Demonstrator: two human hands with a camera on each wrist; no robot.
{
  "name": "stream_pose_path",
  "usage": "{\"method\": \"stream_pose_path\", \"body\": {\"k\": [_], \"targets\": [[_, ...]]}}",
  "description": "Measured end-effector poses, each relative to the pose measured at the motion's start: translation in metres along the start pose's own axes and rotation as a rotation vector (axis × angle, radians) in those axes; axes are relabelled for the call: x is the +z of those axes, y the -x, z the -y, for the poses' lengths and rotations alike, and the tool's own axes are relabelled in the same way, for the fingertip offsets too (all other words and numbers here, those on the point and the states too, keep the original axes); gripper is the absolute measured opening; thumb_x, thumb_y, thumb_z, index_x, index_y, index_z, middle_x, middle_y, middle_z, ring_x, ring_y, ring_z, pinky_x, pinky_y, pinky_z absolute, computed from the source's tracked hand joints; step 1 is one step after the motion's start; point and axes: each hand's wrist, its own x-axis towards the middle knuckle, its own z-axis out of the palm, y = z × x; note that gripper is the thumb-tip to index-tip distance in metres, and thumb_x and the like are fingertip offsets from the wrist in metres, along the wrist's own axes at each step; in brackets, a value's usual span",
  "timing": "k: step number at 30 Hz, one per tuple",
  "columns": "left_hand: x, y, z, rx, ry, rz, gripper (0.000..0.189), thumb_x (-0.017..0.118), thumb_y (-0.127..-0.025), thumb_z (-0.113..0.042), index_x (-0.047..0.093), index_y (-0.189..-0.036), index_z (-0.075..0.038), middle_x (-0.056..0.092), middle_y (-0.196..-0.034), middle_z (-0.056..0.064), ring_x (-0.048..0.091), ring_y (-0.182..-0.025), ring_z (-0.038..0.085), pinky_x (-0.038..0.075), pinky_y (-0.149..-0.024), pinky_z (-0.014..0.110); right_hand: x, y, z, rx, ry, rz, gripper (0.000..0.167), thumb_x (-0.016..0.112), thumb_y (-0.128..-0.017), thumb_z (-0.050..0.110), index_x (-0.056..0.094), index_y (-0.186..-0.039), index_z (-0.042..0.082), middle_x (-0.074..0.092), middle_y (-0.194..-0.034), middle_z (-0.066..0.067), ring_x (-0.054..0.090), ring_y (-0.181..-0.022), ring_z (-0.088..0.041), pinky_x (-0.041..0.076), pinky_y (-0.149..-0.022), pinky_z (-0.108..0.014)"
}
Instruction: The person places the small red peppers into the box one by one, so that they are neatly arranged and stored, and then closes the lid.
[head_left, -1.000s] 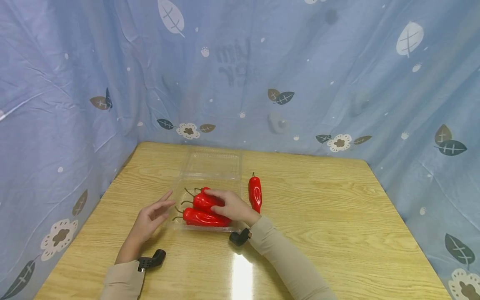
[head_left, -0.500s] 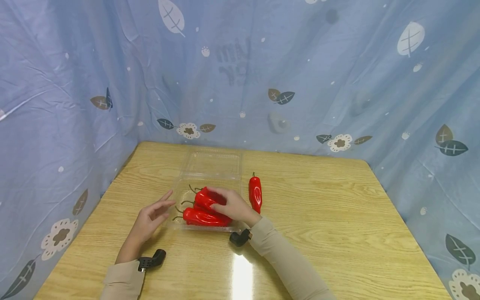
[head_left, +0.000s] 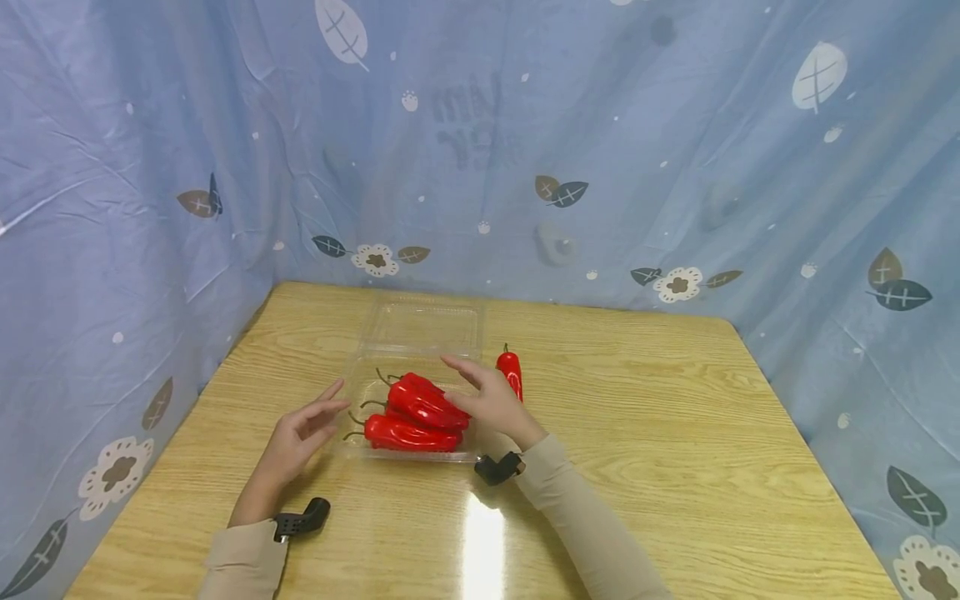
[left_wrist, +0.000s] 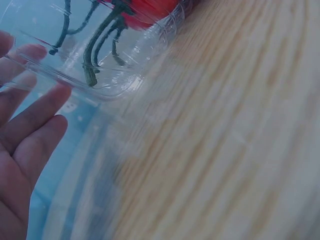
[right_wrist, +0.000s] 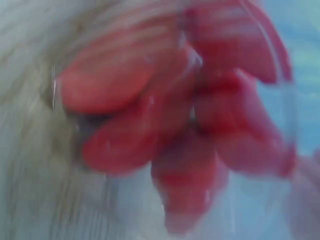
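Several red peppers [head_left: 412, 434] with green stems lie piled in a clear plastic clamshell box [head_left: 360, 457], their stems pointing left. My right hand [head_left: 491, 402] hovers over the box's right side, fingers spread and apart from the peppers, holding nothing. Beside the left side of the box is my left hand [head_left: 296, 442], its fingers loosely extended; in the left wrist view its fingertips are at the box's clear edge, and I cannot tell whether they touch it. One more red pepper [head_left: 509, 372] lies on the table right of the box, partly behind my right hand. The right wrist view is blurred.
The clear lid [head_left: 426, 327] lies flipped back on the far side of the box. A wooden table [head_left: 660, 433] carries everything, with a blue patterned curtain [head_left: 480, 150] along its back and sides.
My right hand has let go of the top pepper, which now lies on the pile, and has moved right and slightly up. The left hand has stayed in place.
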Motion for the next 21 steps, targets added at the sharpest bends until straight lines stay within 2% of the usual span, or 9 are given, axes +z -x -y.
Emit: {"method": "stream_pose_path", "body": {"k": [7,16,21], "targets": [[0.0,0.001,0.001,0.008,-0.002,-0.003,0.029,0.05,-0.085,0.021,0.053,-0.113,0.023,0.037,-0.145,0.028,0.041,-0.133,0.004,0.038,-0.104,0.012,-0.016,0.011,-0.01,-0.009,-0.065,-0.092,0.055,0.065,-0.086,0.001,0.045,-0.138,-0.003,0.047,-0.142,-0.018,0.043,-0.133,-0.031,0.035,-0.113,-0.042],[0.0,0.002,0.002,0.016,0.005,0.0,0.03,0.05,-0.083,0.023,0.053,-0.113,0.023,0.038,-0.146,0.026,0.041,-0.133,0.005,0.038,-0.104,0.012,-0.037,0.029,-0.005,0.123,-0.12,-0.172,0.054,0.063,-0.089,0.004,0.042,-0.138,-0.007,0.044,-0.143,-0.023,0.041,-0.133,-0.035,0.034,-0.113,-0.047],[0.0,0.0,0.0,0.014,0.004,0.001,0.03,0.05,-0.084,0.022,0.053,-0.114,0.022,0.038,-0.147,0.023,0.04,-0.133,0.002,0.037,-0.104,0.01,-0.045,0.033,-0.012,0.157,-0.136,-0.217,0.052,0.06,-0.091,0.003,0.042,-0.138,-0.008,0.044,-0.143,-0.023,0.04,-0.134,-0.037,0.031,-0.114,-0.046]]}}
